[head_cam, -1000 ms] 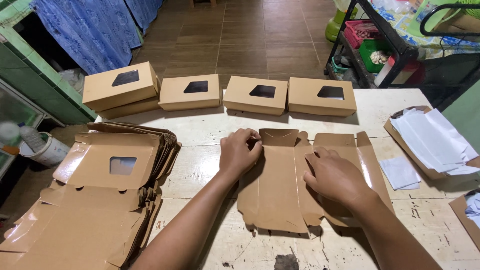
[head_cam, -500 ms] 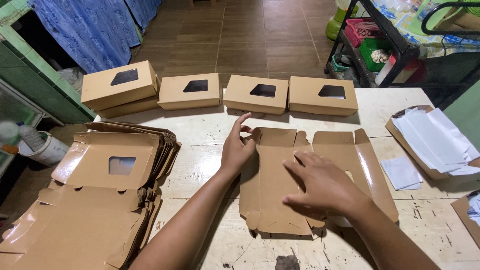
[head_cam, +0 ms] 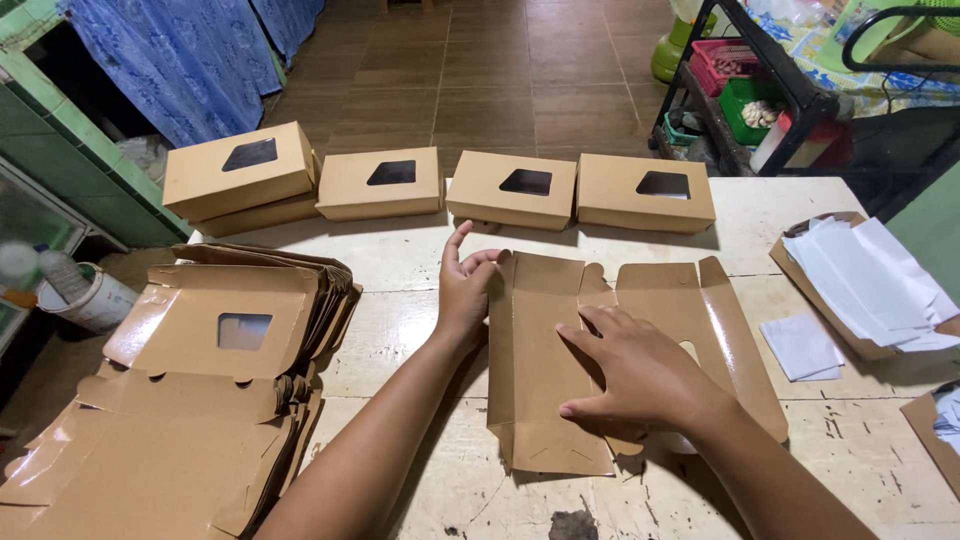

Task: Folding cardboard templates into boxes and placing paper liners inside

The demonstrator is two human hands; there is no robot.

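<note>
Two bare hands work a flat brown cardboard box blank (head_cam: 560, 360) lying near the middle of a worn, pale painted table (head_cam: 400, 330). The left hand (head_cam: 465, 290) stands against the blank's left edge, palm on the raised side flap, thumb up and fingers curled over the fold, holding that flap upright. The right hand (head_cam: 635, 375) lies flat and spread on the blank's centre panel, pressing it down, gripping nothing. The hands are apart, one on each side of the left panel; the blank's right half, with its window cut-out, lies flat beyond the right hand. Along the table's far edge sit four folded brown cardboard boxes with dark windowed lids (head_cam: 510, 188) in a row, the leftmost resting on top of another box. On the near left lies a thick stack of unfolded brown windowed blanks (head_cam: 220, 340), fanned and sagging over the table's edge. On the right, a shallow brown tray of white paper sheets (head_cam: 860, 275) sits by the edge, with one loose white sheet (head_cam: 800, 345) just beside it.
</note>
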